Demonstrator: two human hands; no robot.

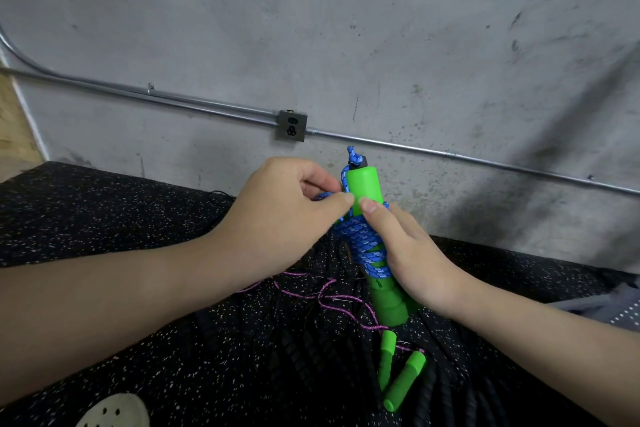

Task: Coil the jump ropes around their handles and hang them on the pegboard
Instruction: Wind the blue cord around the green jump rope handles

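The left hand (287,208) comes in from the left and pinches a strand of blue rope (363,239) between thumb and curled fingers, right against the upper part of the green handles (367,189). These handles, held upright and tilted slightly, are the landmark: the blue rope is wound around their middle, with a knot above their top end. To their right, the right hand (412,253) grips them, thumb tip pressed on the front. Below the handles, a thin pink rope (329,302) trails over the black speckled floor (138,218) to a second pair of green handles (398,371). Behind the handles, a grey wall (346,28) carries an outlet box (292,125).
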